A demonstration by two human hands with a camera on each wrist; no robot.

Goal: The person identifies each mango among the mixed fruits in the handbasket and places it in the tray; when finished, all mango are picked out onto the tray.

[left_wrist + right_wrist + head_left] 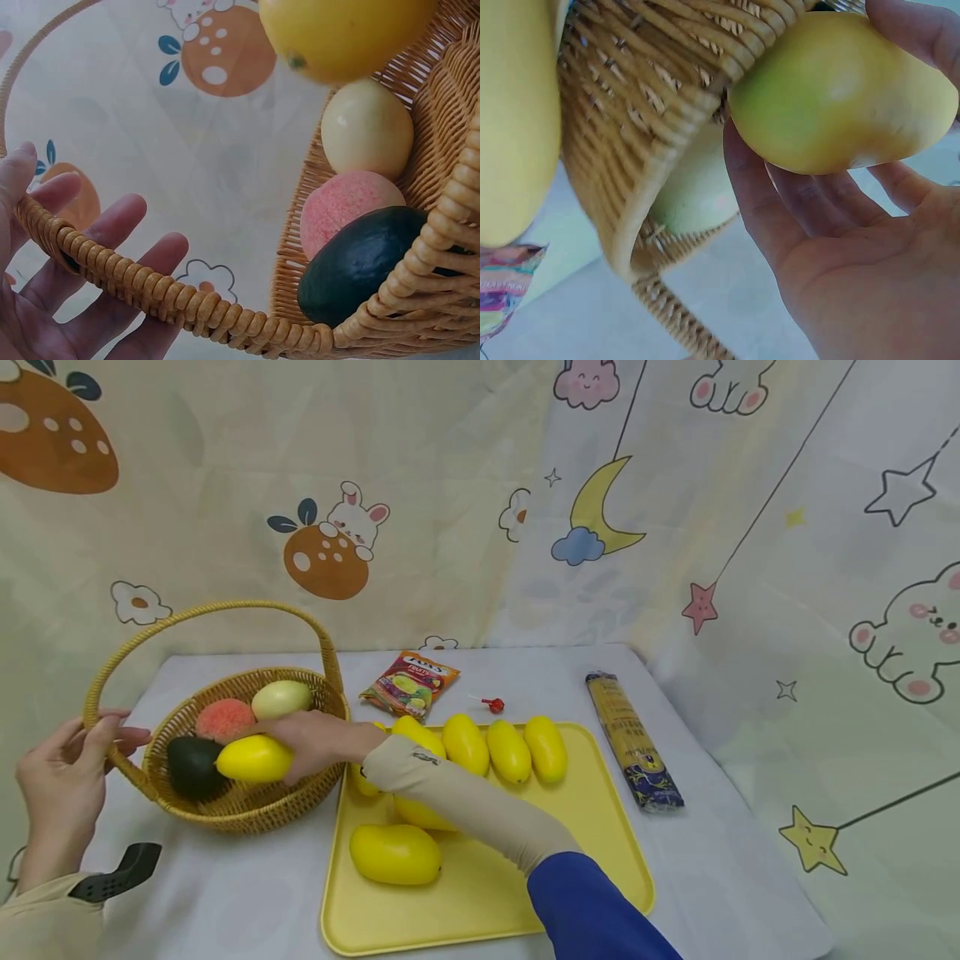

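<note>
A wicker basket stands at the left of the table. My left hand holds its arched handle, thumb on one side and fingers on the other. My right hand grips a yellow mango between thumb and fingers, over the inside of the basket. In the right wrist view this mango shows a greenish end. Around it in the basket are a dark green avocado, a pink peach and a pale green oval fruit.
A yellow tray right of the basket bears several more mangoes, partly under my right forearm. Behind it lie a Fox's candy packet and a red lollipop. A long noodle packet lies to its right. Printed cloth hangs behind.
</note>
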